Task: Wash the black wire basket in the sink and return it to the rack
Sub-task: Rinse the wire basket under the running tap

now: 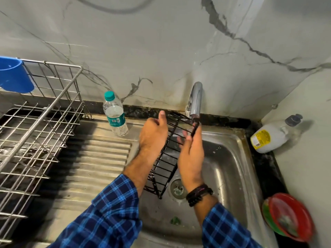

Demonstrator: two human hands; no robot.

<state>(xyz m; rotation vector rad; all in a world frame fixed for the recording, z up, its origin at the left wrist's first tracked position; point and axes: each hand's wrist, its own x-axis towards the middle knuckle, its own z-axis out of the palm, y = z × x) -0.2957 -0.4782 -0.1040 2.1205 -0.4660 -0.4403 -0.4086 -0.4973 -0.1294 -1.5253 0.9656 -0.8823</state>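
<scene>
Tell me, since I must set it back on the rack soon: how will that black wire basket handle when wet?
The black wire basket probably stays stiff: its thin rods keep straight lines while held tilted over the steel sink. It seems light, being mostly open gaps. Under the chrome tap it may get slippery, so both hands, left hand and right hand, seem prudent.

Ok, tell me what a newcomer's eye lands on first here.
First, the black wire basket held tilted over the sink, under the tap, between the left hand and right hand. Then the steel rack at left and the red bowl at lower right.
</scene>
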